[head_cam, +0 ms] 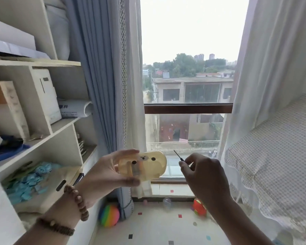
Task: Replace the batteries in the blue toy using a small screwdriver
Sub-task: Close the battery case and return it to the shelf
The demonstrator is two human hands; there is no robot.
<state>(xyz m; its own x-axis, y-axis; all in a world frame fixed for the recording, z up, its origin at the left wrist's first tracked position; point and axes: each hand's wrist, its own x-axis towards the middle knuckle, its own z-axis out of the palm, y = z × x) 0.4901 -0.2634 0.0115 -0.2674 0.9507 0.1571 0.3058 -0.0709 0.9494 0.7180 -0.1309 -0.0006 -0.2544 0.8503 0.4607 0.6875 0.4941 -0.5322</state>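
Window behind: left hand point(104, 172) grips toy point(148, 165); right hand point(207, 174), just beside, pinches screwdriver point(178, 155), tip clear of toy; unscrewing seemingly not begun.

You face a big bright window point(189, 41) with houses point(193, 89) outside. Curtains point(95, 68) hang beside it, white shelves point(64, 122) stand on your left, and the floor point(157, 227) has coloured spots.

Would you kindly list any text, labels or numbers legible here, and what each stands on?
Rolled white package on the shelf: blue printed characters, too blurred to read.
White box: dark label, too small to read.
Yellowish toy: bear face only, no text.
Screwdriver: no markings visible.
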